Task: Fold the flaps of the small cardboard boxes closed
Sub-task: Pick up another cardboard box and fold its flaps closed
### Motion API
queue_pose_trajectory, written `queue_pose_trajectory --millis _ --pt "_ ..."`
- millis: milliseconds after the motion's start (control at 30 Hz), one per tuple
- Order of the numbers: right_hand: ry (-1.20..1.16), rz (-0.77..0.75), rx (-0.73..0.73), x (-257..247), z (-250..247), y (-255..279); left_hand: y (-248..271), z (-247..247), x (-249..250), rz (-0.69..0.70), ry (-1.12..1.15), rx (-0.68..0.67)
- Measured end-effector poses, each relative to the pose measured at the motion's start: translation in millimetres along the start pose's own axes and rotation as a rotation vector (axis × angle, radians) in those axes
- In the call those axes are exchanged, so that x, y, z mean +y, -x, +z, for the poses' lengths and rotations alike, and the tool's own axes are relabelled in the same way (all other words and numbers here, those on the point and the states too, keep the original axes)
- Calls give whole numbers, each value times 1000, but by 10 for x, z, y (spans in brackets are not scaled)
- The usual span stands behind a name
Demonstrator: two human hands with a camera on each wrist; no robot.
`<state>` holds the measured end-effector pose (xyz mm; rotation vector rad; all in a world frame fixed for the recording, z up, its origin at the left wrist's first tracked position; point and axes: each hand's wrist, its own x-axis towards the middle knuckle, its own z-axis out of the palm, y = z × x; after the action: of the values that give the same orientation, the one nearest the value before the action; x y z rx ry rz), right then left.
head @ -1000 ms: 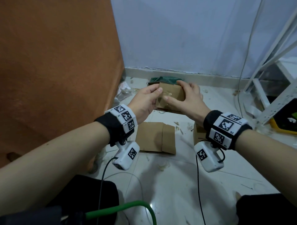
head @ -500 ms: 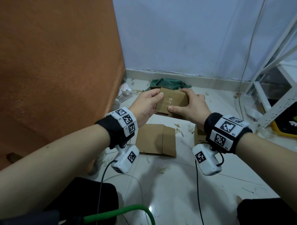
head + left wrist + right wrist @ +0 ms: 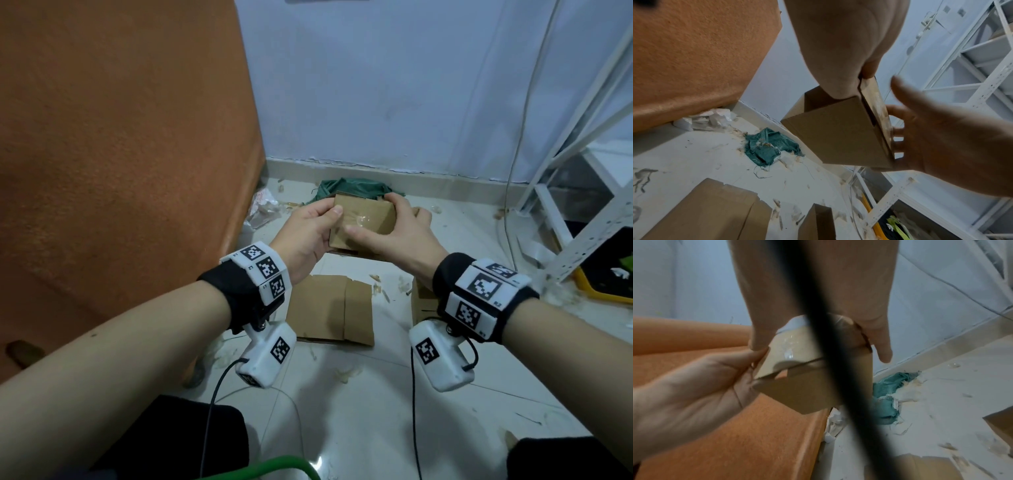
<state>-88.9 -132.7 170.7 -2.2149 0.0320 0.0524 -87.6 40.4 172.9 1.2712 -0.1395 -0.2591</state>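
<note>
A small brown cardboard box (image 3: pixel 368 219) is held in the air between both hands. My left hand (image 3: pixel 315 228) grips its left end, thumb on the near face. My right hand (image 3: pixel 402 228) grips the right end, thumb across the taped near flap and fingers over the top. In the right wrist view the taped flap (image 3: pixel 789 353) stands slightly lifted at its left corner by the left hand (image 3: pixel 701 386). The left wrist view shows the box (image 3: pixel 836 134) with its far end open, and the right hand (image 3: pixel 941 139) behind it.
A flattened cardboard piece (image 3: pixel 330 308) lies on the white floor below the hands. Another box (image 3: pixel 422 301) is half hidden by my right wrist. A green cloth (image 3: pixel 349 187) lies by the wall. An orange padded surface (image 3: pixel 120 154) stands left, a white rack (image 3: pixel 582 192) right.
Both hands keep their hold on the box. The box has turned slightly between them, and the right thumb has slid a little along the near flap.
</note>
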Motion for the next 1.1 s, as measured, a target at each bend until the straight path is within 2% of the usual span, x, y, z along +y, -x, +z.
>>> queue_pose_trajectory --millis 133,567,767,867,1000,1100 --pt "49 21 40 27 15 -14 -4 24 0 -29 -1 -22" --pt "134 -62 117 65 -75 -50 -17 14 -23 -37 -15 34" --pt "-3 -61 4 44 -44 -42 -26 -7 19 1 -12 34" --pt "-86 -9 13 4 -13 -65 -17 -7 15 6 10 21" --pt "-29 23 59 41 11 -28 -3 67 10 -4 35 -51" --pt "-30 19 74 34 15 -30 -13 66 15 -16 45 -57"
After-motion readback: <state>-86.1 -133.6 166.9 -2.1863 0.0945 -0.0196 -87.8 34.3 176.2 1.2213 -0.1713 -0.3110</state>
